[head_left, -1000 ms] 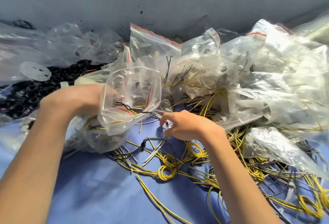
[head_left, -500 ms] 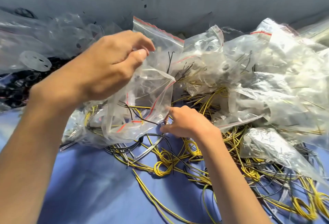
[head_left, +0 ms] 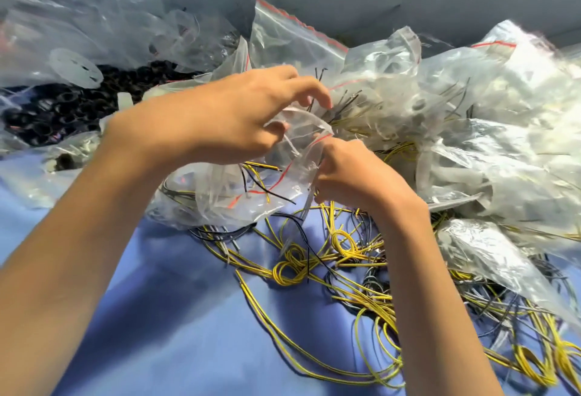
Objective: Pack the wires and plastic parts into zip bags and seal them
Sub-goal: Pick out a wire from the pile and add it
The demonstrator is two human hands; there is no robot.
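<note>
Fingers [head_left: 303, 86] on zip bag [head_left: 248, 203] mouth

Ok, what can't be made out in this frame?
Head view only:
- Right hand: its fingers curl under the palm, so any grip on the zip bag is hidden.
- Zip bag's contents: a few wires show; creases and glare hide the rest.
- Black parts: too small, partly under clear plastic.
- Filled bags: blurred, cut off by the right edge.
</note>
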